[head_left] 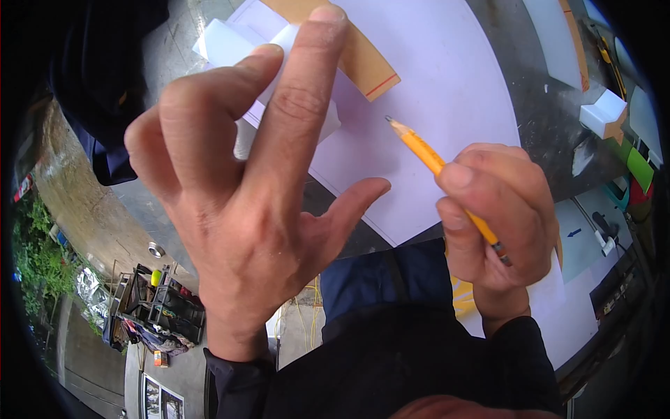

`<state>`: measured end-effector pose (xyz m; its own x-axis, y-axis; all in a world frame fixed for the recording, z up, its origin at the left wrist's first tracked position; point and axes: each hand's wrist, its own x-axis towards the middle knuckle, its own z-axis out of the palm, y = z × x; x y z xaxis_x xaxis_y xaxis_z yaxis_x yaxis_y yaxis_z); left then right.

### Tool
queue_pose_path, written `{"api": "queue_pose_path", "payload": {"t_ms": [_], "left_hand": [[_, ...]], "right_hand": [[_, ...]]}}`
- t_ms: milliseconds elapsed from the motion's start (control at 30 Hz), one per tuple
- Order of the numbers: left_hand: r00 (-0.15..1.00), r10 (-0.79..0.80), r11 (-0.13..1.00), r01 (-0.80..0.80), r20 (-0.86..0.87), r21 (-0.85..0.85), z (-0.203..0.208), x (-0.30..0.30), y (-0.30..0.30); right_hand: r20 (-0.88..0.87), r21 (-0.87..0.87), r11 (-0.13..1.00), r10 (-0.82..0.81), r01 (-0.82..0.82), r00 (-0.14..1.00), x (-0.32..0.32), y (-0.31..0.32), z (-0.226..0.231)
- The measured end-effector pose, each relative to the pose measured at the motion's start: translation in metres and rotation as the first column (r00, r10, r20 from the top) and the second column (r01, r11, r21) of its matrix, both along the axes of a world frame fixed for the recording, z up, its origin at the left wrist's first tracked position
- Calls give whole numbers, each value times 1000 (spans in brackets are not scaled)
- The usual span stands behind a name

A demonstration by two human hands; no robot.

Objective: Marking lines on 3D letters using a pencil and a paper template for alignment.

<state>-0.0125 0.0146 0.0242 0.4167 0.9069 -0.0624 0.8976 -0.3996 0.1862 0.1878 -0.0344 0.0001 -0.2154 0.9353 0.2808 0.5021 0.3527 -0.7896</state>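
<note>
My right hand grips a yellow pencil, its sharpened tip pointing up and left over a large white sheet. Close to that tip is the end of a brown cardboard strip, which carries a red line across it. My left hand is open, index finger and thumb stretched out, the other fingers bent. Its index fingertip is over the strip; whether it touches cannot be told. Partly behind these fingers are white paper pieces, and nothing shows in the hand.
The sheet lies on a dark grey table. At the right are a white folded piece, a white board with a brown edge, a yellow-and-black tool and a green piece. A loaded dark rack stands at the lower left.
</note>
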Motion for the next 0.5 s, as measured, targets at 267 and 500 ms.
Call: {"api": "queue_pose_path", "payload": {"t_ms": [267,500], "left_hand": [[979,-57,994,36,196,106,-27,-11,-10],[963,-93,983,49,252,174,-28,-8,-1]], "right_hand": [[159,204,979,-9,-24,987,-23,-3,-25],[292,244,960,60,-135,955,-20,16,-20]]}}
